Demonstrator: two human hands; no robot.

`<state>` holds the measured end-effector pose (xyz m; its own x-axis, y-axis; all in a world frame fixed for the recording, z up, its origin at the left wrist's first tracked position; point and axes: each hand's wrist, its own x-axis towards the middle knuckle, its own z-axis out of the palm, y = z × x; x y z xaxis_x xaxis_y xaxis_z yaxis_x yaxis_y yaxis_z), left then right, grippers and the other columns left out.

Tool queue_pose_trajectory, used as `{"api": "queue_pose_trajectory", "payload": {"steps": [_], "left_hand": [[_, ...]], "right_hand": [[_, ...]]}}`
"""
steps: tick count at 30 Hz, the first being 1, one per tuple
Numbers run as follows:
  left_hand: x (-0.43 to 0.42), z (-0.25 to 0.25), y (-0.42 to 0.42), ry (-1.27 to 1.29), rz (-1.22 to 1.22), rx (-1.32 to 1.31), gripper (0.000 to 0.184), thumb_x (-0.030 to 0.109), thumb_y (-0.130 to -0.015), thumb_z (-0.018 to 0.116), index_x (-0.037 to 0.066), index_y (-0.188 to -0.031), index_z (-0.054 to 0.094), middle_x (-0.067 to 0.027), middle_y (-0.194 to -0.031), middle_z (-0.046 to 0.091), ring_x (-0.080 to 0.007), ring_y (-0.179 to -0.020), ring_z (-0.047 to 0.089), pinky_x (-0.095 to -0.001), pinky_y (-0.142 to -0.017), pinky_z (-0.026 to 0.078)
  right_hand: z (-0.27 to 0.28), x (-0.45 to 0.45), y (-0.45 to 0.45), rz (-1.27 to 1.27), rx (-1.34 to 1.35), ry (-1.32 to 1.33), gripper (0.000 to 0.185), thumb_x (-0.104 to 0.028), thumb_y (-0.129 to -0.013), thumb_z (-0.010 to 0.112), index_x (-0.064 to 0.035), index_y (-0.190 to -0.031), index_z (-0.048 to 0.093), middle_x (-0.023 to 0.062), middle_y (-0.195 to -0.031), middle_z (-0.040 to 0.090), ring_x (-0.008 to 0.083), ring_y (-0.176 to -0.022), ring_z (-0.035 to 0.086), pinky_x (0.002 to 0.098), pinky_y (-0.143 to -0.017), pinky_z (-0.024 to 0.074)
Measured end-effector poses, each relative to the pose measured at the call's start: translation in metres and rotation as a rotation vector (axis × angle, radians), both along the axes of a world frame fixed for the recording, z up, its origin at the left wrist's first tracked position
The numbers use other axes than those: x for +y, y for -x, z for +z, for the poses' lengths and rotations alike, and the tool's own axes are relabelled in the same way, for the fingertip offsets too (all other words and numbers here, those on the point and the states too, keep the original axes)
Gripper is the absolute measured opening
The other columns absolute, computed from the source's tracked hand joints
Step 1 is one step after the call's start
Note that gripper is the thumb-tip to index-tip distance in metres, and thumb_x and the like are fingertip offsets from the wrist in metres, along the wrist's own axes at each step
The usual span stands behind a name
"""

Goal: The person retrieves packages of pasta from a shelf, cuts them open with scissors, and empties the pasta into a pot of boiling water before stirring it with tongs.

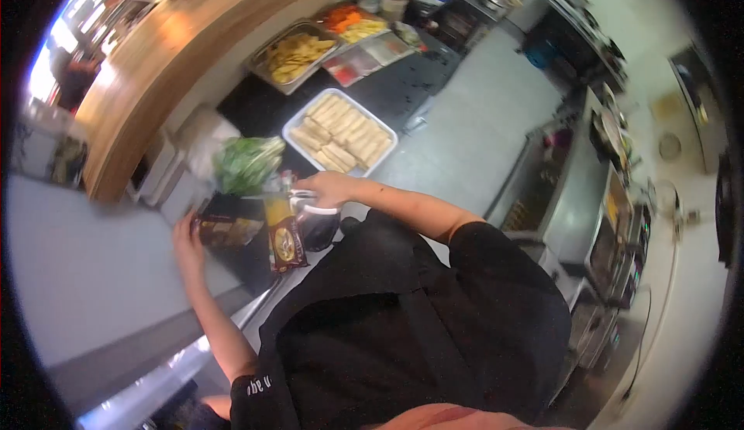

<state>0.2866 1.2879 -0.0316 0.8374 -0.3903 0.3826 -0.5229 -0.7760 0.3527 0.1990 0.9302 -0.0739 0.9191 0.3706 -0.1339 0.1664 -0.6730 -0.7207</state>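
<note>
My left hand (186,236) is at the left end of a brown package (229,231) lying on the dark counter, its fingers against the package's edge. My right hand (325,190) is closed around something with a pale handle, which looks like scissors (304,194). Just left of it stands a yellow and dark red packet (284,232), its top close to my fingers. Leafy greens in clear plastic (246,165) lie beyond both packages. A dark round item (319,230) sits below my right hand, partly hidden by it.
A white tray of pale rolls (289,129) stands beyond my right hand. Behind it are a metal pan of yellow slices (288,87) and containers of cut vegetables (353,23). A wooden ledge (167,50) curves along the left. Fryers (535,186) stand at the right.
</note>
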Motion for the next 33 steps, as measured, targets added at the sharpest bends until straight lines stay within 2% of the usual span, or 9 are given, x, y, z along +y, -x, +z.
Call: {"api": "queue_pose_trajectory", "payload": {"steps": [6,13,17,20,23,27,29,30,33], "left_hand": [[-0.004,0.009,0.008,0.236,0.11,0.353,0.022,-0.001,-0.082,0.057,0.002,-0.103,0.063,-0.0118,-0.095,0.062,-0.0246,-0.093,0.06,-0.0313,-0.083,0.045],[-0.03,0.021,0.006,-0.037,-0.004,0.086,0.008,0.005,-0.08,0.061,0.001,-0.087,0.062,-0.012,-0.084,0.06,-0.03,-0.081,0.056,-0.0358,-0.074,0.044],[-0.048,0.02,0.02,-0.104,0.084,-0.034,0.009,0.009,-0.081,0.061,0.003,-0.087,0.06,-0.0101,-0.085,0.057,-0.0301,-0.081,0.054,-0.0391,-0.073,0.043],[-0.053,0.001,0.03,-0.125,0.171,-0.143,0.008,0.01,-0.082,0.061,0.003,-0.087,0.06,-0.0101,-0.084,0.057,-0.0298,-0.082,0.055,-0.0385,-0.072,0.043],[-0.052,-0.012,0.037,-0.181,0.223,-0.189,0.01,0.014,-0.082,0.061,0.008,-0.089,0.061,-0.0081,-0.083,0.058,-0.0283,-0.079,0.056,-0.0388,-0.068,0.045],[-0.053,-0.022,0.038,-0.247,0.3,-0.149,0.013,0.021,-0.079,0.066,0.014,-0.089,0.061,-0.0058,-0.082,0.059,-0.0272,-0.074,0.059,-0.0389,-0.061,0.047],[-0.054,-0.019,0.036,-0.257,0.297,-0.126,0.014,0.023,-0.078,0.066,0.014,-0.087,0.06,-0.0057,-0.08,0.059,-0.027,-0.072,0.06,-0.0386,-0.059,0.047],[-0.054,-0.016,0.036,-0.266,0.296,-0.096,0.016,0.025,-0.078,0.067,0.014,-0.086,0.06,-0.0055,-0.079,0.058,-0.0268,-0.069,0.06,-0.0383,-0.057,0.048],[-0.06,-0.006,0.036,-0.209,0.3,-0.074,0.018,0.029,-0.077,0.067,0.014,-0.083,0.06,-0.0048,-0.076,0.058,-0.0262,-0.065,0.06,-0.0375,-0.054,0.047]], "right_hand": [[0.007,-0.016,-0.035,0.139,-0.049,0.024,0.084,-0.07,-0.065,0.062,-0.0132,-0.126,0.053,0.018,-0.118,0.058,0.0371,-0.103,0.058,0.0427,-0.087,0.0464],[0.015,-0.035,-0.077,0.324,-0.17,0.125,0.084,-0.064,-0.063,0.069,-0.0097,-0.124,0.053,0.0135,-0.111,0.061,0.0342,-0.095,0.06,0.0408,-0.081,0.0481],[0.026,-0.066,-0.106,0.01,-0.042,0.283,0.081,-0.065,-0.064,0.068,-0.0068,-0.119,0.056,0.0186,-0.102,0.064,0.0353,-0.089,0.063,0.0414,-0.077,0.0498],[-0.032,-0.107,-0.141,-0.18,-0.086,0.265,0.081,-0.071,-0.067,0.06,0.0002,-0.105,0.061,0.0226,-0.095,0.065,0.0352,-0.088,0.064,0.0431,-0.076,0.0509],[-0.044,-0.111,-0.158,-0.344,0.203,0.066,0.081,-0.072,-0.067,0.06,0.0073,-0.082,0.063,0.024,-0.076,0.064,0.0308,-0.065,0.066,0.0394,-0.062,0.0524],[-0.067,-0.08,-0.181,-0.354,0.431,-0.111,0.079,-0.071,-0.067,0.062,0.0078,-0.076,0.062,0.0186,-0.07,0.063,0.0262,-0.056,0.064,0.0358,-0.052,0.0511],[-0.087,-0.073,-0.209,-0.494,0.398,-0.425,0.079,-0.07,-0.068,0.063,0.0072,-0.085,0.056,0.018,-0.073,0.059,0.0193,-0.052,0.059,0.0348,-0.039,0.0455],[-0.1,-0.076,-0.222,-0.553,0.381,-0.533,0.083,-0.069,-0.066,0.066,0.01,-0.091,0.057,0.0193,-0.079,0.061,0.0208,-0.054,0.06,0.0351,-0.042,0.0467],[-0.108,-0.091,-0.248,-0.685,0.134,-0.22,0.09,-0.066,-0.066,0.068,0.0149,-0.103,0.056,0.0241,-0.092,0.063,0.0275,-0.077,0.064,0.0375,-0.069,0.0498]]}}
